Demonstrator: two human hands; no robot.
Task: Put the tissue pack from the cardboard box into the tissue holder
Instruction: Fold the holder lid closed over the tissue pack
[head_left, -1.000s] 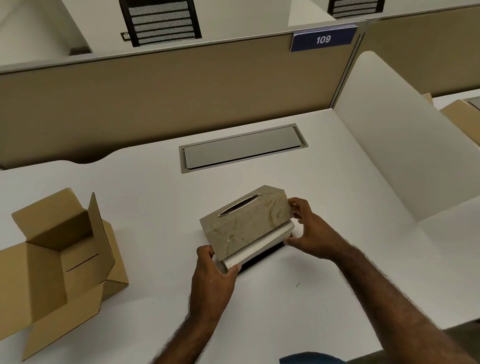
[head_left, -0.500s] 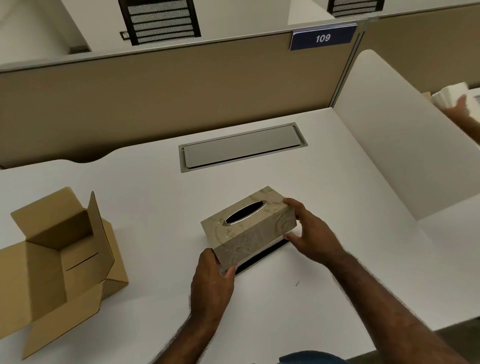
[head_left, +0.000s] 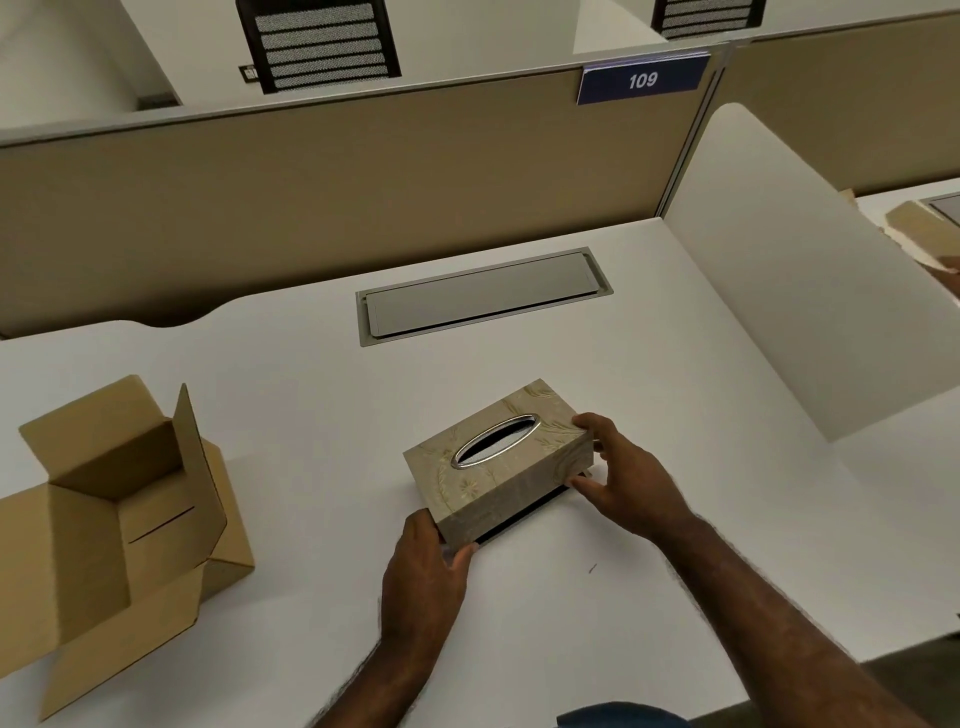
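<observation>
A beige patterned tissue holder (head_left: 511, 475) with an oval metal-rimmed slot on top sits on the white desk (head_left: 597, 623), its cover down over a dark base that shows as a thin black line along the near side. My left hand (head_left: 423, 571) grips its near-left corner. My right hand (head_left: 631, 475) holds its right end, fingers on top and thumb at the bottom edge. The tissue pack is hidden; only dark and pale patches show through the slot. An open brown cardboard box (head_left: 104, 525) lies at the left with its flaps spread and nothing visible inside.
A grey cable-tray lid (head_left: 483, 296) is set into the desk behind the holder. A tan partition (head_left: 337, 182) with a "109" sign runs along the back, and a white divider panel (head_left: 810, 291) stands at the right. Another cardboard piece (head_left: 919, 234) lies on the neighbouring desk.
The holder's cover was tilted up with a white tissue pack showing beneath it; it has come down level over the base and the pack is now out of sight. Both hands stayed on its ends.
</observation>
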